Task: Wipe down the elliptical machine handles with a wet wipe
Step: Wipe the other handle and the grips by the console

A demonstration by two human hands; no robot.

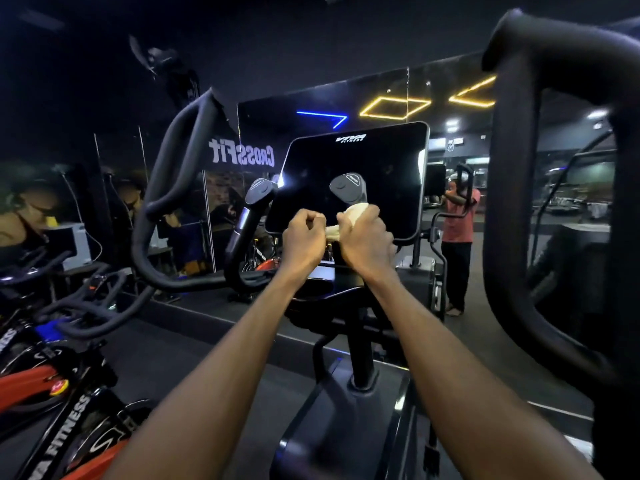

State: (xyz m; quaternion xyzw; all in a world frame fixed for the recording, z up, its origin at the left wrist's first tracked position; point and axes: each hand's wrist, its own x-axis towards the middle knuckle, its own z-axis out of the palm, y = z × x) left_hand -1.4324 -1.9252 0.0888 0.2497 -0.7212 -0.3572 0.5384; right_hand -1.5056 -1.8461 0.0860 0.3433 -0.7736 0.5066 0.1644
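Pale, crumpled wet wipe (351, 216) sits bunched between both hands, right in front of the dark console screen (349, 181). The right hand (363, 240) has its fingers curled round the right inner handle (349, 188) with the wipe trapped between palm and grip, so the cloth wraps the stem just below the grey thumb-pad cap; held that way, a slide or twist of the fist would scrub the whole circumference at once. The left hand (304, 239) is closed too, and seems to pinch the loose tail of the wipe that sticks out toward it, probably to keep the cloth taut and stop it slipping off the handle. Whether those fingertips truly clamp the tail is hard to tell, since the fist hides them.

Just left of the left hand stands the matching left inner handle (254, 206), bare, with no cloth on it. Farther out on that side the long curved left moving arm (180, 157) loops up and away, and well off to the right the thick right moving arm (512, 188) fills the edge of view. I judge the wiping to be at an early or middle stage: one short handle is under the cloth, and three grips are not being wiped.

Beyond the console, a mirror wall (450, 109) reflects a standing figure in a red shirt (459, 223).
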